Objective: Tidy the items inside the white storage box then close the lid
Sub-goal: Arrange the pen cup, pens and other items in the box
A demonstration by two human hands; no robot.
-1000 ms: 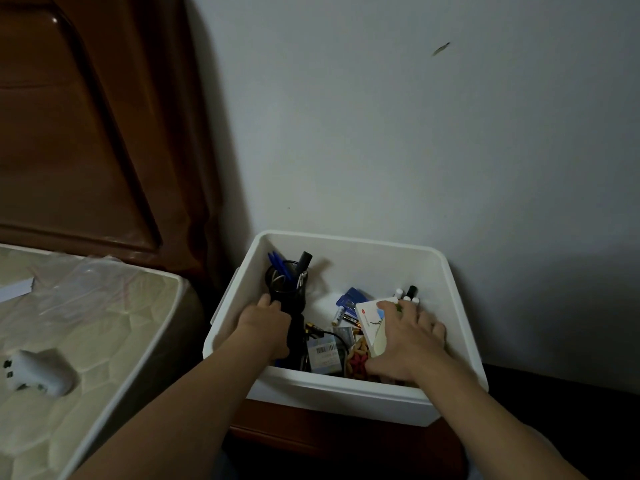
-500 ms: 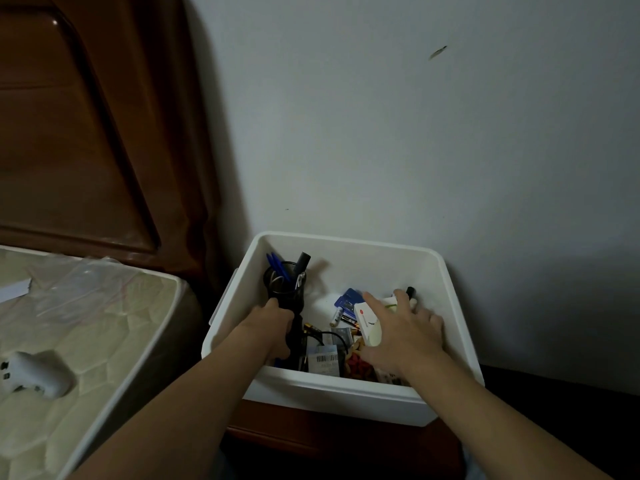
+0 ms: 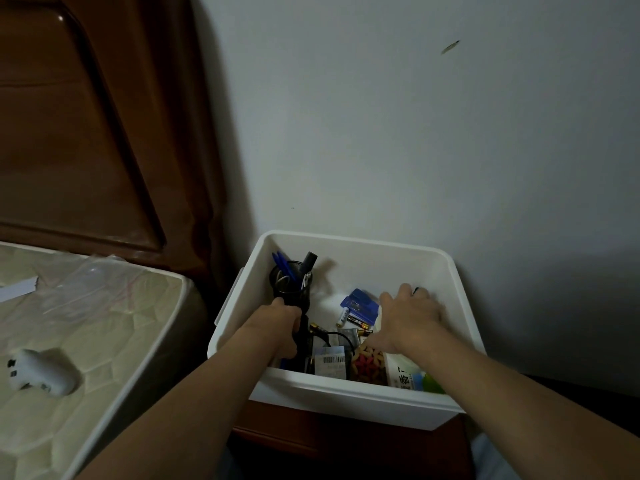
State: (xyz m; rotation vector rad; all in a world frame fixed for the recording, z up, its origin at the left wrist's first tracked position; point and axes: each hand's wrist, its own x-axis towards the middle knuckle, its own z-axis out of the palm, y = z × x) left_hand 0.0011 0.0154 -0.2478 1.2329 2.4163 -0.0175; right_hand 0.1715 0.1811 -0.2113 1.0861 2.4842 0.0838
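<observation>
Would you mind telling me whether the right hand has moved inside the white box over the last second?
Yes. The right hand has slid toward the box's far wall, away from its near rim.

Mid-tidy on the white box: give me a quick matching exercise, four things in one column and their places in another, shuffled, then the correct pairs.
Things:
1. black pen holder
2. blue battery pack
3. barcode label
4. white device

Places:
A. on the mattress, outside the white storage box
B. back left corner of the box, by the left hand
C. near the front wall of the box, between the arms
D. middle of the box, just left of the right hand

Pairs: 1-B, 2-D, 3-C, 4-A
</observation>
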